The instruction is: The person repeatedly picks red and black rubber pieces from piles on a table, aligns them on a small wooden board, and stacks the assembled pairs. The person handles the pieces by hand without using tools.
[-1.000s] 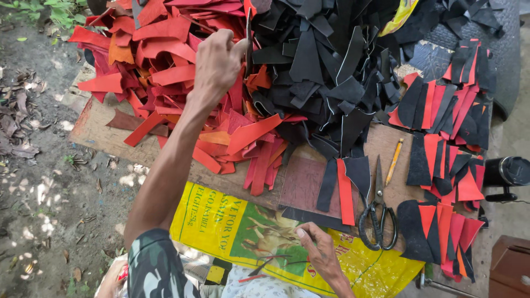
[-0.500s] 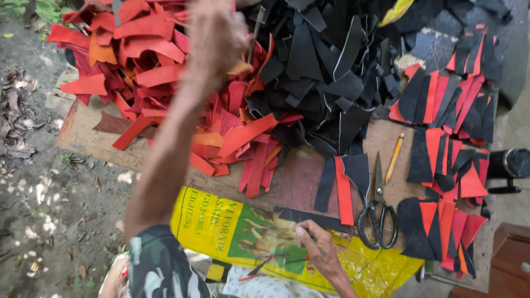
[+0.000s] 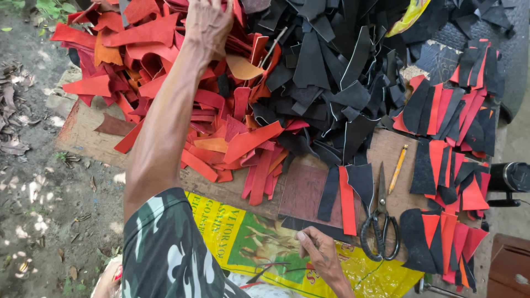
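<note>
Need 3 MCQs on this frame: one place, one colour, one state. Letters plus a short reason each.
1. Where do the scissors lie?
A. on the board beside the pencil
B. on top of the red scrap pile
C. on the ground among the leaves

2. What colour is the printed sack under the board?
A. blue
B. yellow and green
C. white

3. What is the left hand doing?
A. holding the scissors
B. resting on the sack
C. reaching into the red scrap pile

Answers:
1 A, they lie with blades closed just left of the pencil.
2 B, yellow ground with a green panel.
3 C, the arm stretches out and the hand is on the red pieces; the right hand is at the board's edge.
</note>
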